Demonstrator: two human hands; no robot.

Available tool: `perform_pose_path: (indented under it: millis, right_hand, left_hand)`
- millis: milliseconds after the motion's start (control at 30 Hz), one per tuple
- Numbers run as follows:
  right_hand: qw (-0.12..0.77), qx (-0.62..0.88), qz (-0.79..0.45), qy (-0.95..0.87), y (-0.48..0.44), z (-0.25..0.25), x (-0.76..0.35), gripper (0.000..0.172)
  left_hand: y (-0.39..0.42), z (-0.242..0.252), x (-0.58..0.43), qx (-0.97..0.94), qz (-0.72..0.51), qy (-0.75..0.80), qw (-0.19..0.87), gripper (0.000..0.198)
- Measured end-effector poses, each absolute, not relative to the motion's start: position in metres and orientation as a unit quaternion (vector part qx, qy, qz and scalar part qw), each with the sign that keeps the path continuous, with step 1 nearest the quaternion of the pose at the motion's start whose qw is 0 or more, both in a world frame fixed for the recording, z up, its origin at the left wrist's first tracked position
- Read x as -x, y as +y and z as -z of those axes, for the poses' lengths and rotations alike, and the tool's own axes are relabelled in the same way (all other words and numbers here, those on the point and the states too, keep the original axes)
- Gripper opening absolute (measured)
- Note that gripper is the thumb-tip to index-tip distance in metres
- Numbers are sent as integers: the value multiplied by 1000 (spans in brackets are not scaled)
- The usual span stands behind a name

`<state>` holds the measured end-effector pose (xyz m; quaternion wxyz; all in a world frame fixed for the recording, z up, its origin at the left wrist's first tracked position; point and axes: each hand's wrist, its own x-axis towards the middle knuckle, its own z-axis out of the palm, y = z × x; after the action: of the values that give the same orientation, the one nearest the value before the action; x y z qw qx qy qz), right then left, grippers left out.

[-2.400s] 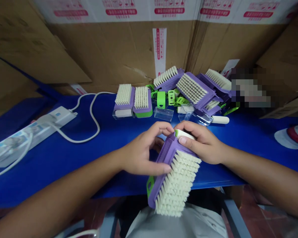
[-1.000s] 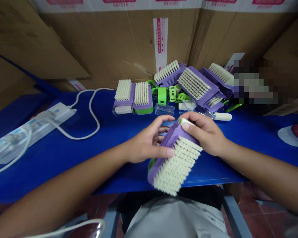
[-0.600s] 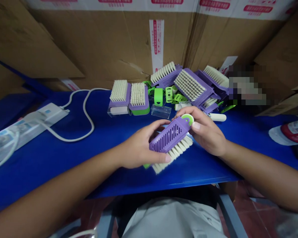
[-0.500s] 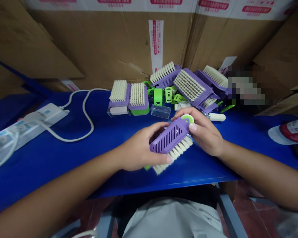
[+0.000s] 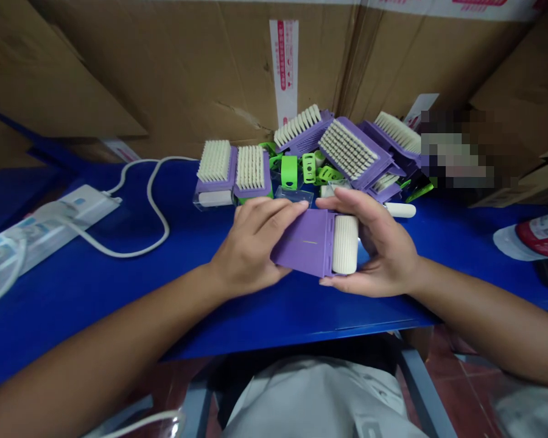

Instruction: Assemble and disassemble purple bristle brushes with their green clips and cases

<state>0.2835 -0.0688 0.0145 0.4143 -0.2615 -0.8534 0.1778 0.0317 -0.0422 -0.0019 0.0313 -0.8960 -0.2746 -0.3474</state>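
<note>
At the far left of the frame, a white power strip (image 5: pixel 70 213) lies on the blue table (image 5: pixel 73 274), and a white cable (image 5: pixel 158 210) loops from it toward the upper middle. Just beyond the left hand (image 5: pixel 249 246), two brushes (image 5: pixel 232 170) stand side by side with their pale bristles up, the left one on a clear plastic case (image 5: pixel 205 198). At the centre of the frame, the left hand grasps the left part of a purple brush (image 5: pixel 301 243), its fingers (image 5: pixel 274 212) clenched flat across the plain purple face. That brush is held just above the table, between both hands, with its bristles out of sight. A white ribbed piece (image 5: pixel 345 244) sits at its right end. The right hand (image 5: pixel 383 243) cups that end, with fingers (image 5: pixel 354 201) over the upper edge and thumb (image 5: pixel 333 281) along the lower edge.

Behind the hands, at upper centre, lies a heap of purple brushes (image 5: pixel 349 149) mixed with green clips (image 5: pixel 289 172). A white cylinder (image 5: pixel 400 210) lies at its right edge. Cardboard boxes (image 5: pixel 187 73) line the back. A pixelated patch (image 5: pixel 456 158) hides something at upper right, and a red-and-white packet (image 5: pixel 534 240) lies at the right edge.
</note>
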Motion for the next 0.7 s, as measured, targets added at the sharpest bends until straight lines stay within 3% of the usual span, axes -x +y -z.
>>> perform_pose_path:
  millis: [167, 333, 500, 700]
  right_hand:
    - [387, 264, -85, -879, -67, -17, -285, 87]
    - [351, 251, -60, -900, -62, -17, -290, 93]
    - [354, 225, -61, -906, -61, -18, -292, 95]
    - [376, 194, -109, -900, -55, -16, -293, 109]
  left_hand:
    - [-35, 5, -25, 882, 358, -281, 118, 70]
    - [-37, 2, -24, 882, 322, -323, 115, 65]
    - [-40, 1, -27, 888, 316, -300, 144, 59]
    - [-42, 2, -30, 880, 333, -302, 155, 54]
